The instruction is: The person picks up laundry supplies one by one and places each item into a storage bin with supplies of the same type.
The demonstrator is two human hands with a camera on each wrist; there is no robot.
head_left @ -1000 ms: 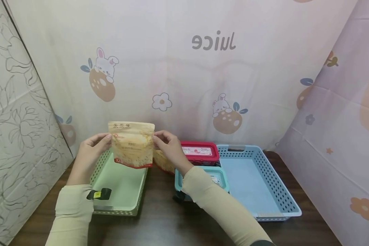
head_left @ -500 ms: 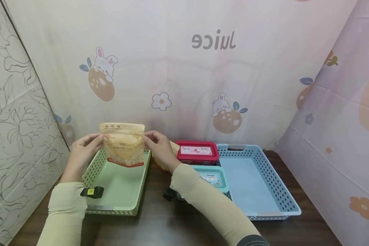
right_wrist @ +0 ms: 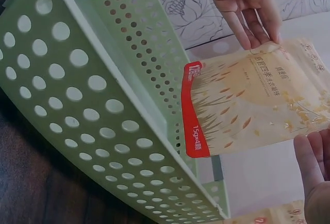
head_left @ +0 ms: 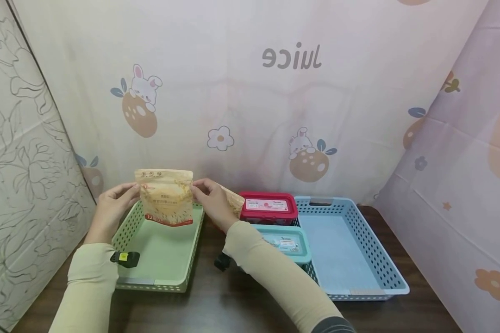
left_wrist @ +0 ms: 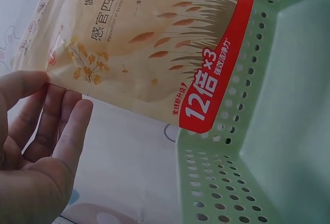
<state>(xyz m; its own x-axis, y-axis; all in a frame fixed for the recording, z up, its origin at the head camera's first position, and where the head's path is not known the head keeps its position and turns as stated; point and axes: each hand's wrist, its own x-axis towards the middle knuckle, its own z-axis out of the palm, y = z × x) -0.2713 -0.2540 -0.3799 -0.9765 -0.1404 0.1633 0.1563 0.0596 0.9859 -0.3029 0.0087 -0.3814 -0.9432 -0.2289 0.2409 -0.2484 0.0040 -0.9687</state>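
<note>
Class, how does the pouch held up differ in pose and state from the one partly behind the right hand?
The left hand and right hand pinch the held pouch; neither grips the second pouch. In the head view, the held pouch's top is nearly level; the second pouch slants. The held pouch shows nearly whole; the second pouch is partly hidden. Both look pale yellow.

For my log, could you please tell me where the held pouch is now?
In the head view, left of centre, the pouch is held up between the left hand and right hand, above the green basket.
</note>
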